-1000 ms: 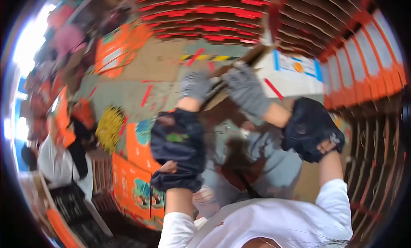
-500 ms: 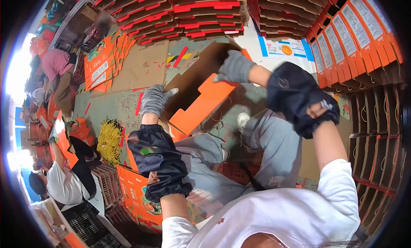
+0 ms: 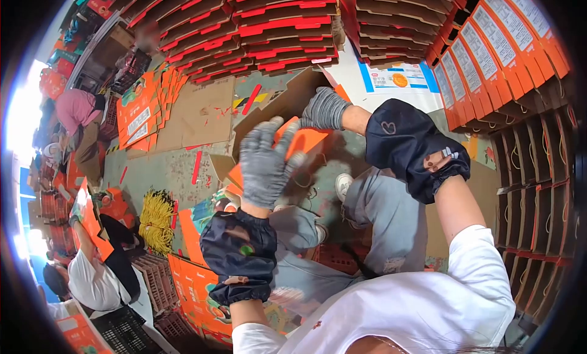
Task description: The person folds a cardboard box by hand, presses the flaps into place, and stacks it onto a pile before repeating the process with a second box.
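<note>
Gripping an orange-and-brown open cardboard box [image 3: 309, 143] at its right end: right hand [image 3: 326, 109], grey knit glove, fingers curled. Left hand [image 3: 265, 164], matching glove, loose, fingers spread over the orange side; can't tell if palm presses. From here, box slants before the light-blue jeans [image 3: 391, 216], yellow cord bundle [image 3: 157, 218] off left.

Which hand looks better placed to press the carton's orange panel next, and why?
Probably the left hand: it spreads open over the orange panel, while the right hand curls at the far end of the carton, apparently steadying it.
</note>
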